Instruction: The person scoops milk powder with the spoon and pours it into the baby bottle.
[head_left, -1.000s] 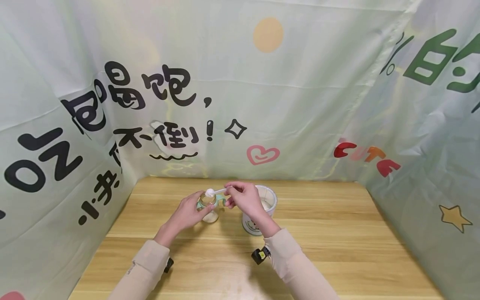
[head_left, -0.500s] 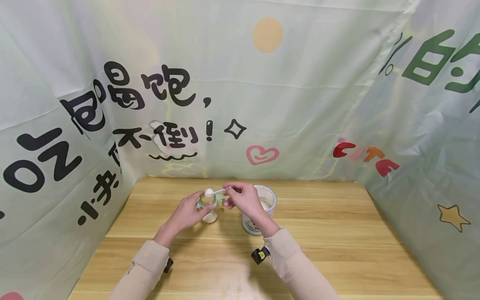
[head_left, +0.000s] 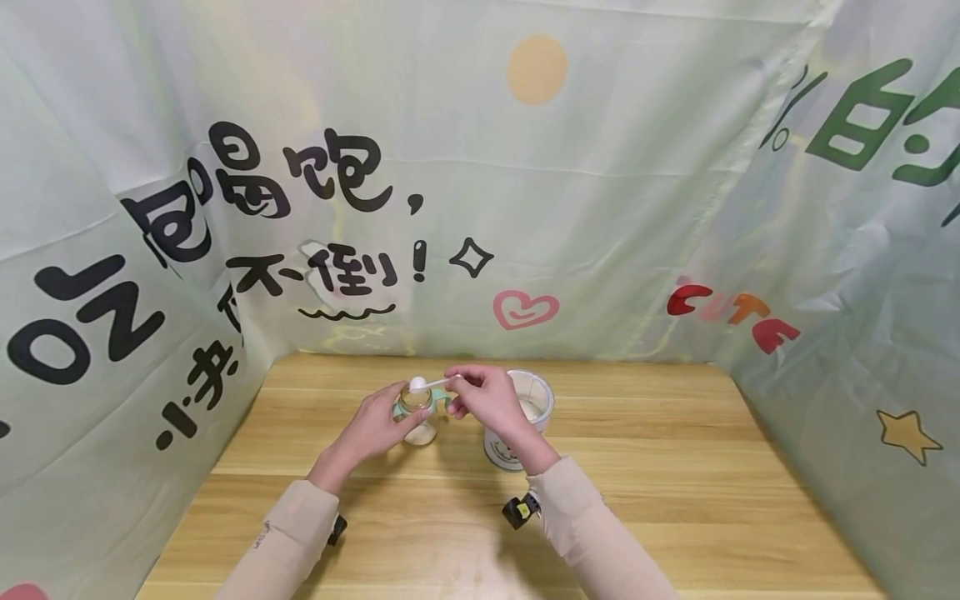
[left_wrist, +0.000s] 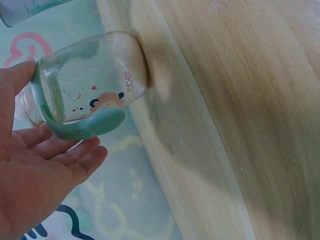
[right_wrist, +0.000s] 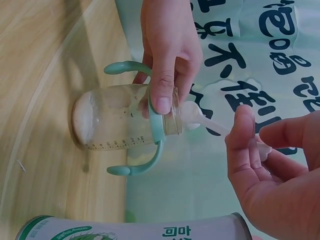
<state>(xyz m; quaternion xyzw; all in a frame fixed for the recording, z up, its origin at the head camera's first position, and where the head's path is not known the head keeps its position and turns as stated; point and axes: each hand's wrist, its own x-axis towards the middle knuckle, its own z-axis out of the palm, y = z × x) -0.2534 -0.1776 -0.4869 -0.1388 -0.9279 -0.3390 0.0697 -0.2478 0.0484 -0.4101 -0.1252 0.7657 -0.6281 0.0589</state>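
A clear baby bottle (right_wrist: 112, 117) with a mint-green two-handled collar (right_wrist: 157, 125) stands uncapped on the table. Pale powder (right_wrist: 85, 120) covers its bottom. My left hand (head_left: 378, 423) grips the bottle at the collar, the thumb on the near side and fingers on the far side. My right hand (head_left: 491, 402) pinches the thin handle of a white measuring scoop (right_wrist: 216, 126). Right at the bottle's open mouth, the scoop's rounded bowl (head_left: 417, 385) overlaps the rim in the head view. The bowl's inside is hidden.
An open white powder can (head_left: 551, 404) stands just right of the bottle, partly behind my right wrist, with pale powder inside. The wooden table (head_left: 637, 467) ends at a printed cloth backdrop (head_left: 615, 250) behind and on both sides.
The scoop's bowl has turned over at the bottle mouth; its heaped, uneven top a second ago is now a smooth, round white outline. The left hand and bottle stay in place.
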